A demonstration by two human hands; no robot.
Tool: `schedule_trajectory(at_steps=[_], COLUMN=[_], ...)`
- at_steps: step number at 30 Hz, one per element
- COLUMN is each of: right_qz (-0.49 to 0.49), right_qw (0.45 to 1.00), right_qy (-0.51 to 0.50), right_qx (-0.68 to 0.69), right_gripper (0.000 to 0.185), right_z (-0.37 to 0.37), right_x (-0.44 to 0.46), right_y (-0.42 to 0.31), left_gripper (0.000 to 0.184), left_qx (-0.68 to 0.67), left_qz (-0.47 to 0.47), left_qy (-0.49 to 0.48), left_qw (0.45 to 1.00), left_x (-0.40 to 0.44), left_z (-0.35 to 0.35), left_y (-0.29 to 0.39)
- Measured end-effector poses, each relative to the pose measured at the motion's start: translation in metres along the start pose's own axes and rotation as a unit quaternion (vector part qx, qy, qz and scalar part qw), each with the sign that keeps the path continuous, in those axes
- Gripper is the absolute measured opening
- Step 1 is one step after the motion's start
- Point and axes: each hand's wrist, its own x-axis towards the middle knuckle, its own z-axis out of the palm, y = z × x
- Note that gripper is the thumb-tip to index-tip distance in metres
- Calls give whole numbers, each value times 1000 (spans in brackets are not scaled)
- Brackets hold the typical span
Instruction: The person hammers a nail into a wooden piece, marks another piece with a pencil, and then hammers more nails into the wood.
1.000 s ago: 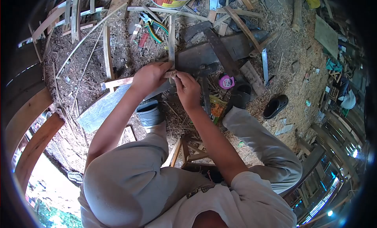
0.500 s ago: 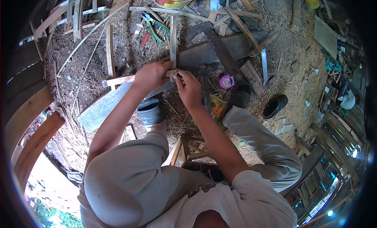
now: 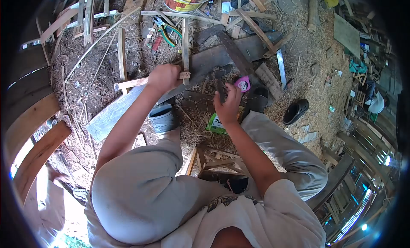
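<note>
My left hand is closed around a thin wooden strip. The strip's right end lies across an upright wooden slat, forming a corner over a dark plank. My right hand is closed on the dark handle of a hammer, whose head rests near the plank. Just beyond those fingers lies a pink tape measure. A green packet sits on the ground below the right hand.
Pliers with green-yellow handles lie at the upper left, near a bucket. A metal ruler-like strip and a loose black clog are on the right. Wood pieces and shavings cover the ground. A wooden frame stands between my legs.
My right hand has left the strip's end and moved right and down onto the hammer handle. My left hand still holds the strip against the slat.
</note>
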Motion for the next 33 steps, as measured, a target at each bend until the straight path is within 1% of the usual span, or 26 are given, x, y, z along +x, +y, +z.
schedule_trajectory(at_steps=[1, 2, 4, 5, 7, 8, 10, 11, 13, 14, 16, 20, 21, 22, 23, 25, 26, 28, 29, 30, 32, 33], right_qz=[-10, -10, 115, 116, 90, 91, 228, 229, 186, 186, 234, 230, 340, 436, 434, 442, 439, 436, 430, 428, 371, 368], right_qw=[999, 999, 991, 991, 993, 993, 953, 953, 966, 967, 956, 957, 891, 788, 789, 721, 722, 721, 731, 732, 810, 810], right_qy=[-5, -3, -43, -42, -80, -78, -195, -194, -175, -174, -171, -151, -174, -190, -191, -243, -246, -316, -318, -321, -266, -269], right_qx=[-34, -34, 52, 52, -9, -8, 35, 35, 25, 26, 51, 91, 247, 392, 392, 475, 475, 436, 423, 422, 368, 369], right_gripper=[50, 50, 48, 48, 48, 48, 44, 44, 40, 40, 36, 30, 26, 22, 22, 23, 23, 30, 36, 36, 35, 35], right_z=[0, 3, 11, 14, 22, 21, 18, 21, 31, 30, 20, -5, -18, -29, -40, -61, -71, -85, -89, -89, -85, -86], right_x=[-2, -6, -14, -17, -20, -16, -6, -7, -11, -12, -12, 0, 9, 17, 24, 38, 47, 64, 71, 73, 76, 78], right_y=[7, 10, 16, 21, 31, 31, 31, 35, 41, 36, 15, -11, -24, -35, -43, -53, -56, -61, -68, -73, -80, -79], left_gripper=[32, 32, 33, 33, 34, 34, 34, 34, 34, 34, 34, 33, 33, 32, 32, 32, 32, 30, 30, 29, 29, 28], left_qx=[13, 14, 20, 22, 15, 17, 25, 25, 22, 23, 32, 25, 25, 24, 23, 13, 13, 33, 33, 31, 29, 23], left_qz=[1, 2, -17, -16, -15, -14, -13, -12, -10, -10, -10, -28, -27, -26, -27, -28, -31, -8, -13, -6, -2, -7], left_qy=[0, 1, -25, -25, -26, -27, -31, -31, -31, -31, -26, -35, -38, -41, -39, -42, -39, -35, -33, -37, -40, -37], left_qw=[1000, 1000, 999, 999, 999, 999, 999, 999, 999, 999, 999, 999, 999, 999, 999, 999, 999, 999, 999, 999, 999, 999], left_x=[0, 1, 3, 3, 1, 2, 2, 2, 1, 1, 0, -1, -1, -1, -1, -1, 0, 0, 0, 0, 0, 0], left_z=[0, -1, -2, -4, -7, -7, -6, -6, -7, -7, -5, -11, -11, -12, -12, -10, -10, -10, -11, -10, -10, -11], left_y=[0, 0, 1, 3, 5, 5, 4, 5, 5, 5, 4, 10, 10, 9, 9, 8, 8, 8, 6, 5, 7, 8])
